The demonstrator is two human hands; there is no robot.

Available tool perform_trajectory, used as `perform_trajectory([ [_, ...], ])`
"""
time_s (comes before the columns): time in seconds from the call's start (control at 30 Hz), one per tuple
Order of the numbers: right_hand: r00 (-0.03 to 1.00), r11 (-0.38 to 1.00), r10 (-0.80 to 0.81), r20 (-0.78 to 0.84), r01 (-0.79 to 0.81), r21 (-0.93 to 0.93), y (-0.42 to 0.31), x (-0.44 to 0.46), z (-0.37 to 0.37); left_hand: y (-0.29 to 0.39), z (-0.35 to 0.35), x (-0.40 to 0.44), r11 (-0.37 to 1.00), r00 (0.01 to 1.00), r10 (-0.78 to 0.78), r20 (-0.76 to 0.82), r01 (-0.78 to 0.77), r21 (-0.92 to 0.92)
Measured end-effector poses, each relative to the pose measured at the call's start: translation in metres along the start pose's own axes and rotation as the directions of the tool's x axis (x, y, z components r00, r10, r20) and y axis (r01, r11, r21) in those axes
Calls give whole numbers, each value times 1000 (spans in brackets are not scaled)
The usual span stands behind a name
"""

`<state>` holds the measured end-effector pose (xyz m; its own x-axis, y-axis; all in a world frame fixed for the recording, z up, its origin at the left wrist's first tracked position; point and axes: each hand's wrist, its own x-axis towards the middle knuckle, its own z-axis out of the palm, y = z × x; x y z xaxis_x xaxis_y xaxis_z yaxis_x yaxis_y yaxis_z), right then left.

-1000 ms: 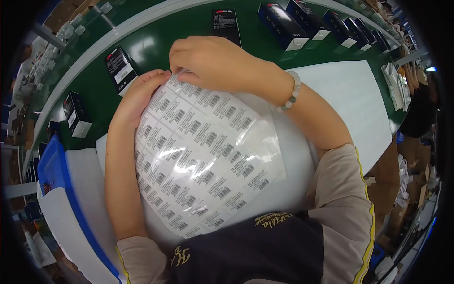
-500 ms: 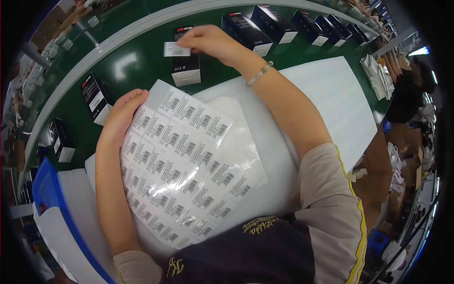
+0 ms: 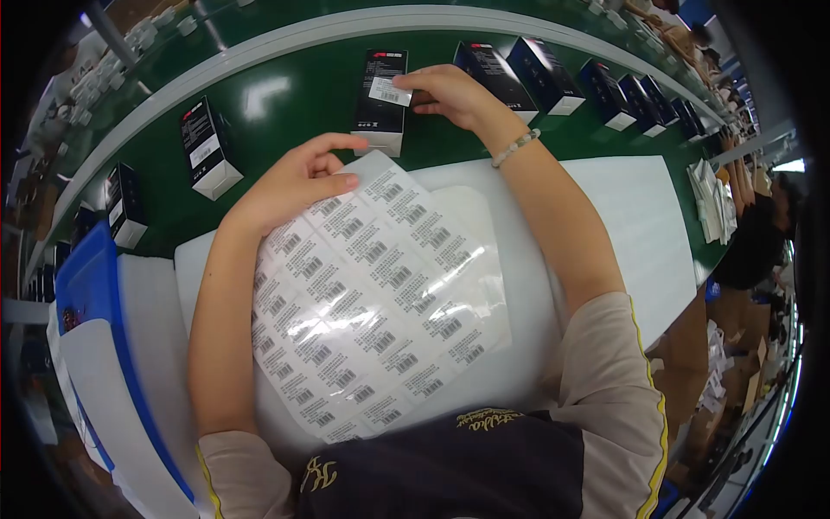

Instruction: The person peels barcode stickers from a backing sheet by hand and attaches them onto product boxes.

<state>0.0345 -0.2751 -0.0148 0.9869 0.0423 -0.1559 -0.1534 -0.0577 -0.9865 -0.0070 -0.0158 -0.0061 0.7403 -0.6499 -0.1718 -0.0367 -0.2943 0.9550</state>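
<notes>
A barcode label [image 3: 390, 92] is pinched in my right hand [image 3: 450, 93], lying over the face of a dark box [image 3: 380, 114] with a white end. Its fingers are at the label's right edge. My left hand [image 3: 298, 183] is at the upper left edge of a label sheet [image 3: 372, 285], thumb on the sheet and index finger stretched toward the box's lower end. Rows of barcode labels cover the glossy sheet, which rests over white foam near my body.
More dark boxes stand at the left [image 3: 206, 149] and upper right [image 3: 543, 76]. A blue bin [image 3: 91, 281] is at the left. White foam [image 3: 631, 225] lies right of my right forearm. White packets [image 3: 711, 201] and another person [image 3: 761, 233] are farther right.
My right hand has brought the label from the sheet up to the box face, where it now lies lower against it. My left hand has shifted right along the sheet's top corner, fingers more spread.
</notes>
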Motion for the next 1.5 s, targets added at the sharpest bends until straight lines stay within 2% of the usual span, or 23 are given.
perform_trajectory([
  [0.07, 1000, 999, 22, -16, -22, -30, 3, 3, 4, -4, 0, 2, 999, 996, 34, 77, -33, -18],
  [0.27, 995, 993, 101, 4, -100, -59, 4, 10, 22, -4, -1, 2, 999, 995, 25, 98, -22, -41],
  [0.4, 998, 957, -58, 22, 61, -284, 3, -2, 39, -10, -1, 5, 999, 996, 20, 89, -16, -45],
  [0.43, 998, 957, -57, 14, 59, -284, 5, -6, 44, -10, 0, 6, 999, 995, 22, 97, -18, -44],
  [0.47, 928, 793, -372, -23, 305, -528, 9, -9, 51, -10, 1, 5, 999, 996, 13, 92, -9, -41],
  [0.5, 763, 505, -646, 28, 455, -734, 12, -13, 59, -10, 2, 4, 999, 996, 4, 86, -1, -38],
  [0.53, 532, 142, -831, 161, 483, -864, 14, -16, 65, -9, 2, 2, 999, 997, -4, 78, 6, -34],
  [0.57, 274, -234, -895, 351, 383, -894, 14, -18, 68, -7, 1, 2, 1000, 998, -8, 67, 10, -29],
  [0.6, 269, -236, -897, 350, 377, -896, 11, -23, 67, -7, 0, 2, 1000, 998, -2, 69, 4, -24],
  [0.7, 627, 130, -716, 308, 552, -823, -1, -42, 54, -12, -3, 3, 1000, 999, -24, 49, 24, 4],
  [0.77, 801, 405, -504, 321, 548, -732, -11, -59, 43, -11, -1, 3, 999, 998, -38, 55, 37, 20],
  [0.83, 886, 643, -257, 385, 454, -616, -24, -72, 32, -6, 0, 0, 997, 998, -67, -7, 67, -41],
  [0.9, 872, 822, -6, 489, 282, -494, -35, -78, 28, -3, 1, -2, 990, 992, -100, -77, 91, -107],
  [1.1, 913, 708, -10, 407, 294, -642, -41, -83, 33, -12, -2, -2, 977, 991, -100, -93, 81, -196],
  [1.23, 878, 598, -306, 367, 477, -644, -46, -90, 41, -8, -5, -2, 973, 990, -127, -62, 112, -200],
  [1.3, 825, 696, -406, 394, 558, -452, -47, -84, 37, -7, -4, -3, 973, 987, -141, -81, 123, -194],
  [1.33, 824, 692, -406, 395, 559, -456, -45, -77, 30, -6, -2, -3, 973, 983, -154, -99, 133, -190],
  [1.4, 834, 848, -508, 215, 528, -47, -42, -57, 12, -6, 2, -2, 969, 974, -180, -139, 151, -194],
  [1.47, 918, 922, -368, -150, 339, -188, -42, -49, -2, -7, 5, -3, 969, 973, -188, -136, 161, -185],
  [1.5, 921, 922, -364, -141, 336, -191, -32, -42, -19, -6, 6, -4, 972, 973, -190, -132, 168, -163],
])
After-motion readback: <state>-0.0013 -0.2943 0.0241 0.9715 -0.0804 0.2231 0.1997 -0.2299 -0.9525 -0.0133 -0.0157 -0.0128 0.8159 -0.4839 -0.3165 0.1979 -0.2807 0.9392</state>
